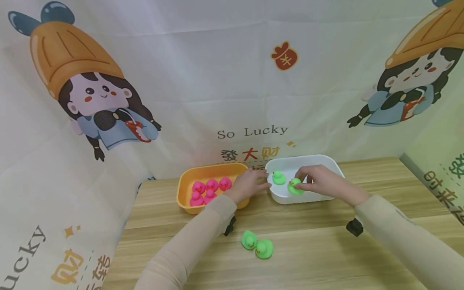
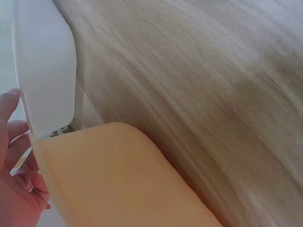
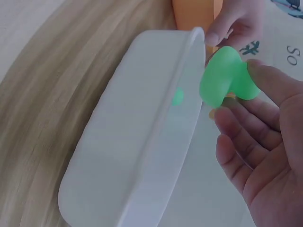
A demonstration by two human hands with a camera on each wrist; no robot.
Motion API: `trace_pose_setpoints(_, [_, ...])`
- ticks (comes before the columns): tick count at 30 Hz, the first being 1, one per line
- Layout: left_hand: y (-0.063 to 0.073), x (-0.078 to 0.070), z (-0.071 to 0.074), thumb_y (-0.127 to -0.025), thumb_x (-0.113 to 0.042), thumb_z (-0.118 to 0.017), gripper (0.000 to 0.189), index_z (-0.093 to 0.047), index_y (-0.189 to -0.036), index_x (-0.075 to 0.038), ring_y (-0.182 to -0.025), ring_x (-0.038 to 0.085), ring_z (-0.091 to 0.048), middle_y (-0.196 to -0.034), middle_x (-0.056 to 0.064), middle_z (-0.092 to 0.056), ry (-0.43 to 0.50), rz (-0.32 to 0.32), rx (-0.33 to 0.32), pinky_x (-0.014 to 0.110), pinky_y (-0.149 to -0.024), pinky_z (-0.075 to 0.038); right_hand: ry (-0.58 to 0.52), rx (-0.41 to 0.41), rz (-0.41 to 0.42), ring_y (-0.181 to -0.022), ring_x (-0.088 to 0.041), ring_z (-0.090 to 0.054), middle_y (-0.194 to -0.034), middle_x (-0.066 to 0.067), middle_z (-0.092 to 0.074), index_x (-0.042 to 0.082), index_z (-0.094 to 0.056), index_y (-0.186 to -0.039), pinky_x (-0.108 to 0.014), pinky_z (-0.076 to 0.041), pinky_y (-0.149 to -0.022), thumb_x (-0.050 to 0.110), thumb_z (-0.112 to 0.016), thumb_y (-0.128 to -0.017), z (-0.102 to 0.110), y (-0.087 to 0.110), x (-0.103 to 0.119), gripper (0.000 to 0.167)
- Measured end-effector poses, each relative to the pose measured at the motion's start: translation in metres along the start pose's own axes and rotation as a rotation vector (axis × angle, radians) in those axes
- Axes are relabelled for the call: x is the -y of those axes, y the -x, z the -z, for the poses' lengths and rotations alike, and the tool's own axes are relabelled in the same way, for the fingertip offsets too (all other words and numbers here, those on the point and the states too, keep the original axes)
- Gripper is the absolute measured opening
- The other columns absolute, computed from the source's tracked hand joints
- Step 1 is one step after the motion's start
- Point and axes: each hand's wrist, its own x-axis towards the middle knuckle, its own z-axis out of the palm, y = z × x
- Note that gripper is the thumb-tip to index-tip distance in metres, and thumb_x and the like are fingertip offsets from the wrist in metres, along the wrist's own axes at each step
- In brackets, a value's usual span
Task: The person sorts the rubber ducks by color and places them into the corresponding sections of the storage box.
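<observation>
Pale printed cloth (image 1: 232,72), with cartoon figures and the words "So Lucky", hangs behind a wood-grained desk (image 1: 319,253). Farthest left on it, beyond the left hand (image 1: 249,184), stands an orange bin (image 1: 203,172); pink ducks (image 1: 212,185) sit inside, just left of that hand, five of them in sight. Reaching over the bin's right end, the left hand has its fingers loosely extended, their tips at the left end of a white bin (image 1: 304,197). Nearer the person than the left hand and a little to its right, one green duck (image 1: 248,240) and a second green duck (image 1: 264,249) rest side by side on the bare wood. Inside the white bin, between the two hands, lies a loose green duck (image 1: 278,178), just right of the left fingertips. Next to it, the right hand (image 1: 320,180) pinches the held green duck (image 1: 295,186) between thumb and fingers; the right-wrist view shows this duck raised at the bin's rim, right at the fingertips. Beige sleeves (image 1: 406,237) cover both forearms.
</observation>
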Motion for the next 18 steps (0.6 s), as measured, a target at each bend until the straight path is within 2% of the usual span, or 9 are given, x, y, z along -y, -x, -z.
trace_pose_setpoints(9, [-0.001,0.001,-0.001,-0.103,-0.037,-0.066,0.045,-0.066,-0.141,-0.012,-0.144,0.034,-0.048,-0.153,0.006,-0.056,0.006,-0.003,0.007,0.049,-0.122,-0.034,0.025,-0.069,-0.149,-0.080,-0.019,-0.068,-0.087,-0.003,-0.074,0.003,-0.072,-0.096,-0.040,-0.057,-0.074,0.021,-0.078,-0.094,-0.007,-0.022,-0.019,0.019])
trace_pose_setpoints(13, [-0.001,0.001,-0.001,-0.103,-0.037,-0.066,0.046,-0.065,-0.142,-0.012,-0.146,0.036,-0.045,-0.154,0.006,-0.054,0.009,0.006,0.018,0.050,-0.124,-0.030,0.023,-0.068,-0.239,-0.087,-0.027,-0.069,-0.093,-0.011,-0.075,-0.002,-0.071,-0.100,-0.047,-0.057,-0.082,0.024,-0.075,-0.097,-0.010,-0.032,-0.027,0.026])
trace_pose_setpoints(18, [-0.001,0.001,0.000,-0.103,-0.038,-0.066,0.047,-0.064,-0.142,-0.012,-0.146,0.036,-0.045,-0.154,0.006,-0.054,0.001,0.000,0.015,0.051,-0.123,-0.031,0.006,-0.042,-0.323,-0.092,-0.033,-0.069,-0.100,-0.020,-0.073,-0.008,-0.069,-0.104,-0.049,-0.057,-0.085,0.025,-0.072,-0.098,-0.012,-0.044,-0.037,0.034])
